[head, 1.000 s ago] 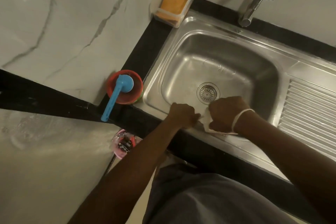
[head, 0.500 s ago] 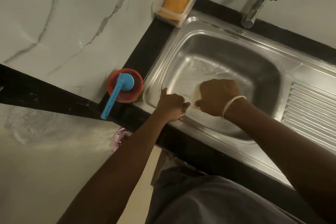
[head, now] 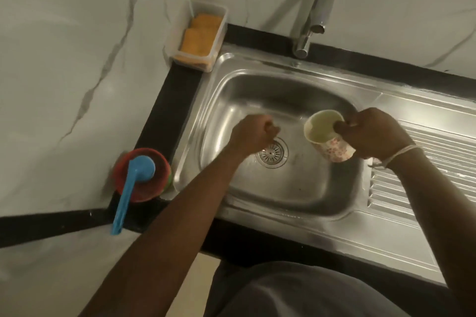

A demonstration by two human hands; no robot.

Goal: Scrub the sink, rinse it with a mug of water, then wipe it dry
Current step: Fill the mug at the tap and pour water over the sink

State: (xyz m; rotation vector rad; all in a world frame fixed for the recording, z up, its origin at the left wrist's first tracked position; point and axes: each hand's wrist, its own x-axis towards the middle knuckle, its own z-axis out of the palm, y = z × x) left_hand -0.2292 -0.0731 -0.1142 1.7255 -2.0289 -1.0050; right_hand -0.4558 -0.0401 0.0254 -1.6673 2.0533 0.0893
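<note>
— Half a second before, both hands were low at the near wall of the basin, the right one pressing a pale cloth there. What had changed?

— Plenty. The right hand (head: pixel 373 134) had come up and across to the right side of the sink (head: pixel 296 188), and it now gripped a floral mug (head: pixel 328 135), thumb hooked over the rim, fingers round the body. The mug was tilted with its mouth toward the left, over the basin. The cloth was no longer in view.

— And the other hand?

— The left hand (head: pixel 253 134) hovered above the basin, just behind the drain (head: pixel 271 153), fingers curled in. Its outline was blurred, and I could not tell whether it held anything. The two hands were well apart.

— So which step was this?

— Rinsing, I judged. Pale liquid seemed to sit inside the mug, though that was hard to make out.

— How should the pour have been done?

— Along the upper walls and corners first, so the water would carry residue down to the drain, with the mug kept low to limit splashing onto the ribbed drainboard (head: pixel 425 175).

— Anything smaller nearby?

— A tap (head: pixel 316 20) stood behind the sink; a clear tub (head: pixel 198 33) of orange sponges sat at the back left corner, and a blue scoop (head: pixel 134 183) lay across a red bowl (head: pixel 154 188) on the left.
</note>
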